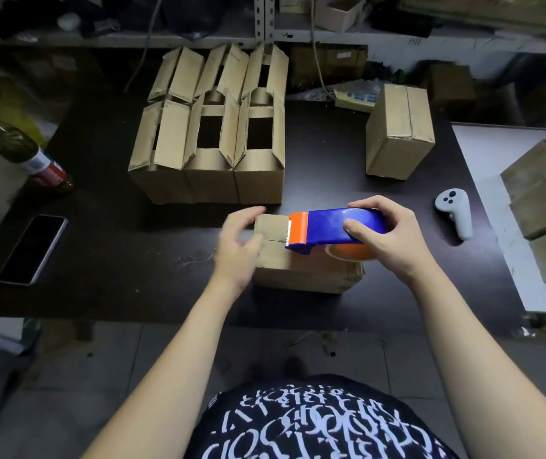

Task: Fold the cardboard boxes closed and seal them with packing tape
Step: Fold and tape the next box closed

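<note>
A small cardboard box (298,270) with its flaps folded shut lies on the dark table (132,233) in front of me. My right hand (387,236) grips a blue and orange tape dispenser (328,226) that rests on the box top, its toothed orange blade near the seam at the box's left end. My left hand (240,243) is blurred at the box's left end, fingers loosely curved beside the edge; whether it touches the cardboard is unclear. Several boxes with open flaps (212,140) stand in a block behind. One closed box (397,134) stands at the back right.
A phone (33,248) lies at the table's left, with a red-capped bottle (23,150) lying beyond it. A white handheld controller (455,210) lies right of the dispenser. More boxes (543,200) sit on a white surface (497,180) at the far right. Shelving runs behind.
</note>
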